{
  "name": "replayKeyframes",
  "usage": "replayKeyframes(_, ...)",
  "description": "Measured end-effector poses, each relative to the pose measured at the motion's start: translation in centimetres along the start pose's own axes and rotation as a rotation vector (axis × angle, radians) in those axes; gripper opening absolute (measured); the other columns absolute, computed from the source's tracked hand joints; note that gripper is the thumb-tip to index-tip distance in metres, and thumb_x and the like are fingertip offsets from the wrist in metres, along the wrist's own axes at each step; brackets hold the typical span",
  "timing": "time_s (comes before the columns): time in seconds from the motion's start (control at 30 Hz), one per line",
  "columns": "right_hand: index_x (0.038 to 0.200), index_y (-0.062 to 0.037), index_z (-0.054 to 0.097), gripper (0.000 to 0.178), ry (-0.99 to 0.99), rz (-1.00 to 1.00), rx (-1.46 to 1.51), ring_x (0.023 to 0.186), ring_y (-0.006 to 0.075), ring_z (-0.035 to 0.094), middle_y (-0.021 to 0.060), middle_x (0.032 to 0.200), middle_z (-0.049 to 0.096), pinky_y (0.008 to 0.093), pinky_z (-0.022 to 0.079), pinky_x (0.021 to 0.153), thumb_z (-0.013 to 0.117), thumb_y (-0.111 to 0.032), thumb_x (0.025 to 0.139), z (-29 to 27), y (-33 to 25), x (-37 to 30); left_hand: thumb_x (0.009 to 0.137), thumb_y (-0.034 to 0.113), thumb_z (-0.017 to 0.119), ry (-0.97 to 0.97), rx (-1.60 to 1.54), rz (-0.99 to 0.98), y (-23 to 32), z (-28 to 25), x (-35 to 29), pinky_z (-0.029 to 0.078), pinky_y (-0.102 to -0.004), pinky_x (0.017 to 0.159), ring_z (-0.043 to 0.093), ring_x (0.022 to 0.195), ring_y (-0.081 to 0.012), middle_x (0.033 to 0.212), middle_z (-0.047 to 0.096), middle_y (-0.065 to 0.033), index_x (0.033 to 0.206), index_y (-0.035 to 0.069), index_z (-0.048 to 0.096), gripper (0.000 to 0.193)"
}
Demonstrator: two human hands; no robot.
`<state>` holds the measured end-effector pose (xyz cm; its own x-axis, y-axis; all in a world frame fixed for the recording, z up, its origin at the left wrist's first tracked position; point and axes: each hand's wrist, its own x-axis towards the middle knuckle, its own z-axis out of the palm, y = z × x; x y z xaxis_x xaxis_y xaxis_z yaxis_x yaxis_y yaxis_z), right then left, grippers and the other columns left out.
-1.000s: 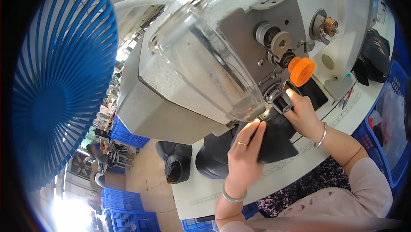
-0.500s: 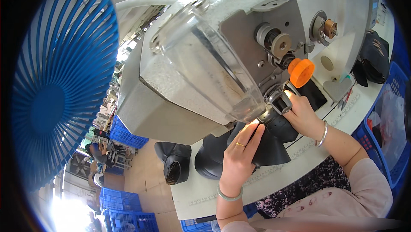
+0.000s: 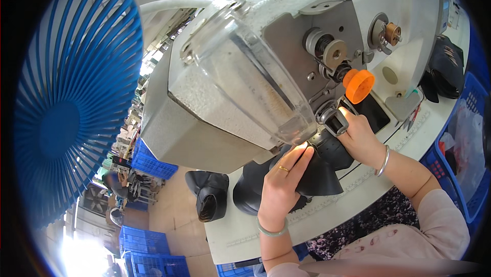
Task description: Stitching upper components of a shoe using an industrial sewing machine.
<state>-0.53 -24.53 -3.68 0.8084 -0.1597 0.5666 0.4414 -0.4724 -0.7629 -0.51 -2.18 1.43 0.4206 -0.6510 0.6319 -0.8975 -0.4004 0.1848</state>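
Two hands, both mine, work one black shoe upper (image 3: 317, 172) just right of the frame's centre, under the head of one large grey sewing machine (image 3: 255, 72). My left hand (image 3: 284, 185) lies flat on the near side of the black piece with the fingers stretched toward the needle area, pressing rather than closing; its grip is open. My right hand (image 3: 360, 136) curls round the far side of the piece beside the metal presser part (image 3: 333, 121); I cannot tell whether its grip is fully closed.

Since a second ago my left hand has slid a little up and to the right along the black piece, and the piece has turned slightly beneath it. I judge the seam is being fed round a curve.

Counted outward: one orange knob (image 3: 358, 85) above my right hand, one clear plastic guard (image 3: 250, 82) over the machine head, one white desk (image 3: 240, 226), one more black upper (image 3: 208, 195) lying at its left edge, one blue fan (image 3: 71, 98) at the frame's left, and several blue crates (image 3: 151, 162) on the floor below.
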Motion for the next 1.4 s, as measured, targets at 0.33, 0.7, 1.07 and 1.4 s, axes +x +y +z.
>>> replayKeyframes(0.33, 0.093, 0.0035, 0.049, 0.035, 0.026, -0.049, -0.077, 0.063, 0.0437, 0.061, 0.0234, 0.066, 0.058, 0.0485, 0.045, 0.055, 0.060, -0.029, 0.102, 0.4, 0.1, -0.1, 0.052, -0.016, 0.065, -0.037, 0.005, -0.023, -0.3, -0.3, 0.2, 0.057, -0.0391, 0.087, 0.065, 0.109, -0.0352, 0.122, 0.061, -0.0135, 0.127, 0.002, 0.067, 0.077)
replayKeyframes(0.7, 0.085, 0.0037, 0.051, 0.041, -0.068, 0.048, 0.024, 0.058, 0.0394, 0.058, 0.0233, 0.063, 0.056, 0.0448, 0.045, 0.054, 0.061, -0.033, 0.101, -0.2, 0.5, 0.8, 0.071, -0.006, 0.065, 0.011, -0.310, -0.150, -0.9, -0.1, -0.6, 0.051, -0.0331, 0.098, 0.068, 0.112, -0.0303, 0.125, 0.067, -0.0181, 0.122, -0.002, 0.071, 0.052)
replayKeyframes(1.07, 0.088, 0.0059, 0.053, 0.044, -0.053, 0.021, -0.015, 0.057, 0.0403, 0.060, 0.0238, 0.061, 0.056, 0.0447, 0.046, 0.053, 0.059, -0.036, 0.101, -0.2, 0.4, 1.0, 0.053, -0.015, 0.066, 0.006, 0.031, -0.022, 0.5, 0.9, -0.8, 0.056, -0.0413, 0.095, 0.064, 0.114, -0.0351, 0.124, 0.061, -0.0148, 0.128, 0.003, 0.068, 0.077)
replayKeyframes(1.4, 0.101, 0.0088, 0.054, 0.047, -0.022, 0.012, -0.053, 0.059, 0.0411, 0.062, 0.0240, 0.061, 0.058, 0.0467, 0.047, 0.053, 0.056, -0.039, 0.102, 0.1, 0.0, 0.9, 0.051, -0.018, 0.063, -0.041, -0.009, -0.046, 0.2, 0.4, -0.7, 0.055, -0.0429, 0.098, 0.062, 0.117, -0.0376, 0.123, 0.058, -0.0144, 0.131, 0.005, 0.067, 0.083)
